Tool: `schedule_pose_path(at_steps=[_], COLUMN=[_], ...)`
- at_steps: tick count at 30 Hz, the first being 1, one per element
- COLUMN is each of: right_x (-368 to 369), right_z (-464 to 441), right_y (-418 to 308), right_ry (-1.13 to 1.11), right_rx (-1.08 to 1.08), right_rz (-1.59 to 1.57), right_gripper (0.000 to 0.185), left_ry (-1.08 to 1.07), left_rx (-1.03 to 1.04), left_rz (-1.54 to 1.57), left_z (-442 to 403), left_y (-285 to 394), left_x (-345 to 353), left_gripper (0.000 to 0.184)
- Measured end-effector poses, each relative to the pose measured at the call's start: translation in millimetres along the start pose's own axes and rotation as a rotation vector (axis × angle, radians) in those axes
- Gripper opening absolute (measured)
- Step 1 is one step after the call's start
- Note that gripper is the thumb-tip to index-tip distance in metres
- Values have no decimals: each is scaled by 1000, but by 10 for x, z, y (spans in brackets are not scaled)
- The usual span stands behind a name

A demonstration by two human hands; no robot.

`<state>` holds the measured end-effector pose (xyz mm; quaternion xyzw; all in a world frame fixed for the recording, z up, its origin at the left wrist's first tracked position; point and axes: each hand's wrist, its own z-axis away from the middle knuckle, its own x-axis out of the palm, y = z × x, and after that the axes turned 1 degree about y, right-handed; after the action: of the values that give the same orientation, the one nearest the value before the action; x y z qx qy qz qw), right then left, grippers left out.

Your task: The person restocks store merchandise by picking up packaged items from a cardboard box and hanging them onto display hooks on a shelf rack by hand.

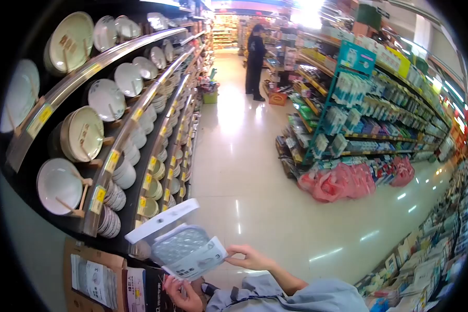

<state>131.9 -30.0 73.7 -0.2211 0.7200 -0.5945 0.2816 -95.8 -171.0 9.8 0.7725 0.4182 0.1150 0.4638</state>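
Note:
A clear plastic package (181, 246) is held up at the lower middle, tilted. It has a white hanging strip across its top and a white printed label with a "3". Inside shows a grey, rounded-corner item with a bubbled surface; its kind I cannot make out. My right hand (248, 258) pinches the package's right edge between thumb and fingers. At its lower left corner, my left hand (183, 295) has its fingertips closed on the label's edge. Below left, an open cardboard box (73, 291) holds similar packages (95, 281) with the same "3" label.
Shelves of plates (109, 99) and bowls (125, 171) run along the left. Across the tiled aisle (239, 182) stands a rack of hanging packs (348, 88), with pink plastic bags (343, 182) at its foot. A person (255, 57) in dark clothes stands farther down. Goods (421, 260) line the lower right.

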Motion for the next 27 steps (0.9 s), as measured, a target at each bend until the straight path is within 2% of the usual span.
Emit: schedule_pose_path(at_steps=[1,2,3,6,9,13,17,21,24,27], right_x=[-123,-219,-320,-576,-753,-856,-928,-1128,-1355,-1631], right_z=[141,302,464,993,1455,1899,2315,2640,2841,2985], right_y=[91,238,387,796,857,985,1154,1071,1177,1233], right_ry=[47,94,138,218,345,543,745,845,848,1058], right_rx=[22,45,65,195,331,316,322,416,604,369], right_rz=[39,78,118,-86,-293,-331,-194,162,245,231], right_gripper=[22,21,21,20,20,20,19,18,19,17], left_ry=[-76,-147,-216,-406,-538,-554,-736,-942,-1021,-1159], left_rx=[4,146,151,120,386,368,257,479,394,371], left_rz=[-22,-114,-87,-7,-93,115,280,260,371,407], left_z=[-28,-67,-16,151,201,480,518,428,586,658], left_y=[151,324,389,457,793,600,744,1156,1156,1232], left_x=[124,235,354,721,1053,1510,2032,2593,3097,3554], left_gripper=[27,28,30,35,36,43,49,30,22,20])
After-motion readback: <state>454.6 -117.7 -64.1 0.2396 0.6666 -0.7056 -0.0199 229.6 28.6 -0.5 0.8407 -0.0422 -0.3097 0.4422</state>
